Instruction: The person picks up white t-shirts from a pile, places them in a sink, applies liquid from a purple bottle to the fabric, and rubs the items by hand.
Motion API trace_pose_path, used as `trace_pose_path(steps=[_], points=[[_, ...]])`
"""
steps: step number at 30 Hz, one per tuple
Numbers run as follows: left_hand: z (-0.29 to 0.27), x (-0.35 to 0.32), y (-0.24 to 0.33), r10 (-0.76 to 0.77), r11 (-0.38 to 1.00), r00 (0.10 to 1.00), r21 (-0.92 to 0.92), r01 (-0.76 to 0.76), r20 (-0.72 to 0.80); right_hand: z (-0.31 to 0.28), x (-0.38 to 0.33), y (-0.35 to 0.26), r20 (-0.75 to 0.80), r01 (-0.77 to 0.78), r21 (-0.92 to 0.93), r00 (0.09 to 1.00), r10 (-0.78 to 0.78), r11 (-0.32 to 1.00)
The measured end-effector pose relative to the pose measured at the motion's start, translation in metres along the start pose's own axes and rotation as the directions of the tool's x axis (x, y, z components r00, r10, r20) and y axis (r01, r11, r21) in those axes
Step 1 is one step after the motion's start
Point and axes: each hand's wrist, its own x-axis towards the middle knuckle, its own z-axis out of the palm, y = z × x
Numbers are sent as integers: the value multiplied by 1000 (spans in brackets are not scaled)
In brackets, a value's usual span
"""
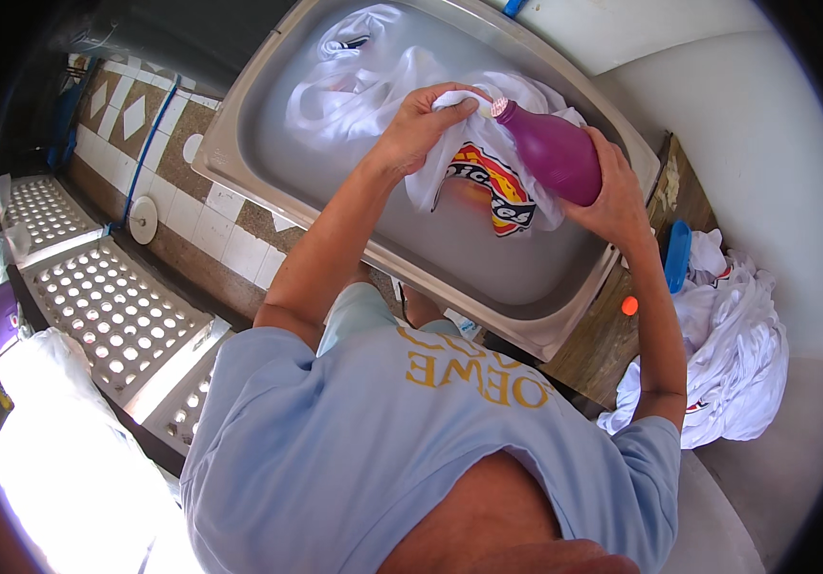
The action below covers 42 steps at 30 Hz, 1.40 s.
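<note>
Left hand [418, 122] grips a bunched white printed shirt [488, 177] over the steel sink [239, 143]; right hand [612, 196] holds a tilted purple bottle [553, 148], its cap touching the cloth.

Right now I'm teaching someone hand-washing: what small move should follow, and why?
Probably tip the purple bottle a little further. The right hand holds it with its nozzle at the bunched white shirt, which the left hand lifts over the water-filled sink.
</note>
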Motion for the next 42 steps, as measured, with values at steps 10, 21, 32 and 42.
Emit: trace_pose_path(steps=[10, 21, 32, 42], points=[[-6, 5, -6, 0, 1000, 999, 3, 0, -38, -13, 15, -2, 76, 4, -60, 997, 1, 998], [-2, 5, -5, -59, 997, 996, -57, 55, -66, -23, 23, -4, 105, -20, -159, 994, 37, 987], [-2, 8, -9, -75, 996, 992, -55, 70, -98, -21, 19, -2, 95, -19, -222, 995, 41, 975], [-1, 10, -16, -63, 997, 995, 32, 66, -74, -20, 13, -7, 104, -63, -231, 991, 89, 971]])
